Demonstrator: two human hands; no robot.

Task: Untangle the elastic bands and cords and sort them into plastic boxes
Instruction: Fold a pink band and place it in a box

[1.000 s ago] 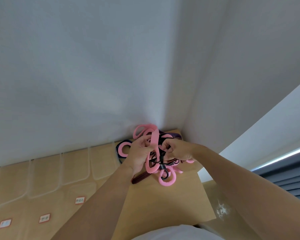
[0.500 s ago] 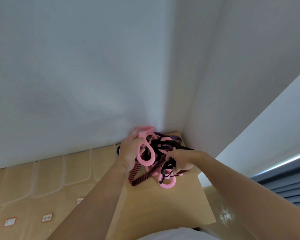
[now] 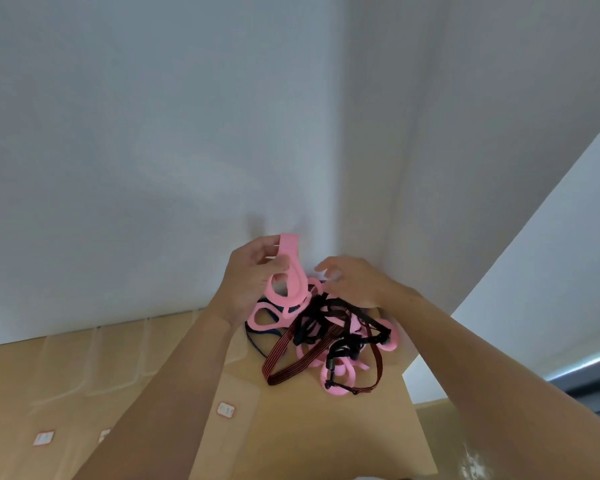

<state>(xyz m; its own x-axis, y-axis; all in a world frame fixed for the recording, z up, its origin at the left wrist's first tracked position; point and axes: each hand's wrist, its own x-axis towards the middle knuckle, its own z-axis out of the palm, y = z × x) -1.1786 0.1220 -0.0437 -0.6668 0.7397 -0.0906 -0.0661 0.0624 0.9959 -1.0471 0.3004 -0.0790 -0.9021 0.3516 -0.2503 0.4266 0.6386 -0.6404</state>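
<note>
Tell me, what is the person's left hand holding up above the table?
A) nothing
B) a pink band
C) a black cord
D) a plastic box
B: the left hand grips a pink band raised above the tangle, while the right hand hovers open beside it.

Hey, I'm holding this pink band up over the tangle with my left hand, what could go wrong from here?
The pink band that your left hand grips seems to run down into the pile, so pulling could tighten the black cords round it. Your right hand hovers open, not pinning the pile, which lies close to the table edge. A tug might drag loops over it.
</note>
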